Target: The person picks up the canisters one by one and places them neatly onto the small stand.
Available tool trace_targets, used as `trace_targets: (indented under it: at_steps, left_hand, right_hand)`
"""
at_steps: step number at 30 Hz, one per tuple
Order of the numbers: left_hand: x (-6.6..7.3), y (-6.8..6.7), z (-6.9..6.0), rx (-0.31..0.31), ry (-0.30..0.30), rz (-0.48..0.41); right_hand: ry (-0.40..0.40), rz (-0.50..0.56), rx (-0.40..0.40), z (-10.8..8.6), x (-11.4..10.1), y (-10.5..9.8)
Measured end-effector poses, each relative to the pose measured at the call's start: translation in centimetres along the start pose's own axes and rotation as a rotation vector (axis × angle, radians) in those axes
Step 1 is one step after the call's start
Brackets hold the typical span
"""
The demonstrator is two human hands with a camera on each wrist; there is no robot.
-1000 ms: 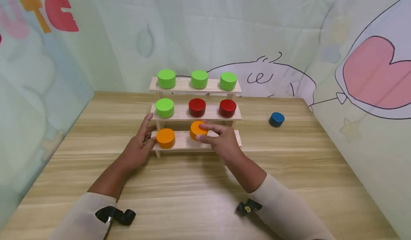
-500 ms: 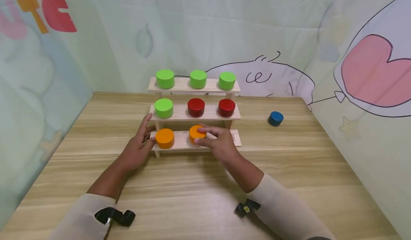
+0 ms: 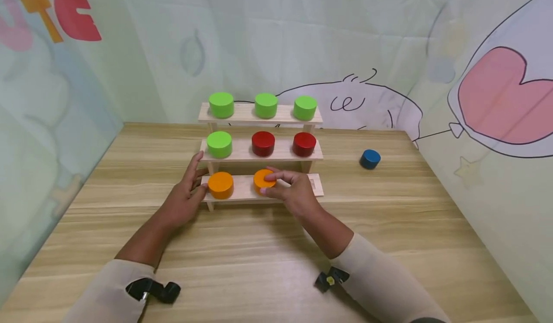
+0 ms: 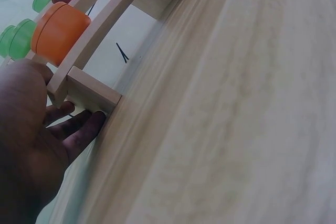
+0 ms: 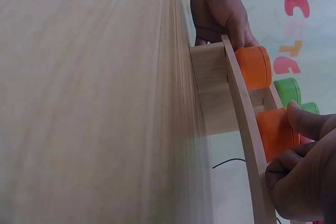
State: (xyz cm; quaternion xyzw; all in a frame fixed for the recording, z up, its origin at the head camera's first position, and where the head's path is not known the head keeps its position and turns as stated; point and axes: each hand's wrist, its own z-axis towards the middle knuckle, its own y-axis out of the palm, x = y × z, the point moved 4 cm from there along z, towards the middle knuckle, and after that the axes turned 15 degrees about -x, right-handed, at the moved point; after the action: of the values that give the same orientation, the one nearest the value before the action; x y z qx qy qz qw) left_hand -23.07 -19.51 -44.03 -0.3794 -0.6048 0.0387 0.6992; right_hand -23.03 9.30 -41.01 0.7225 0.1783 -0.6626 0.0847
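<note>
A three-step wooden shelf rack (image 3: pixel 246 194) stands on the table. My left hand (image 3: pixel 185 199) grips the left end of its bottom step, the thumb beside an orange disc (image 3: pixel 221 185) and the other fingers lower at the support, as the left wrist view shows. On the middle of that step sits a second orange disc (image 3: pixel 261 181). My right hand (image 3: pixel 298 191) pinches this disc between thumb and fingers. The middle step bears a green disc (image 3: pixel 219 144) and two red discs, one central (image 3: pixel 263 143), one right (image 3: pixel 304 144). Three green discs (image 3: pixel 265 105) line the top step.
A blue disc (image 3: pixel 370 159) lies on the table (image 3: pixel 259 260) to the right of the rack. Behind and at both sides hangs a printed cloth backdrop (image 3: pixel 345 35). A black strap device (image 3: pixel 153 290) is on the left sleeve, another (image 3: pixel 331 279) on the right.
My right hand has lowered the second orange disc slightly, from just above the bottom step onto it. The left hand has kept its place on the rack.
</note>
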Motion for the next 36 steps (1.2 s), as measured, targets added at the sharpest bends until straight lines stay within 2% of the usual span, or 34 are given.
trace_targets:
  at_steps: [11,19,23,28,36]
  left_hand:
    - [-0.1,0.0,0.1,-0.004,-0.005,0.001]
    - [-0.2,0.0,0.2,-0.004,-0.010,0.010]
    - [-0.4,0.0,0.2,-0.005,-0.015,0.010]
    - [-0.4,-0.2,0.1,-0.005,-0.023,0.011]
    - [-0.1,0.1,0.0,-0.010,-0.012,-0.011]
  right_hand:
    - [-0.031,-0.039,0.040,-0.2,-0.4,-0.2]
    - [-0.066,-0.113,0.092,-1.2,-2.0,-0.8]
    - [-0.077,-0.128,0.119,-2.0,-3.2,-1.4]
    - [-0.133,-0.160,0.152,-2.7,-4.5,-2.2]
    - [-0.180,-0.143,0.203,-3.1,-5.3,-3.9]
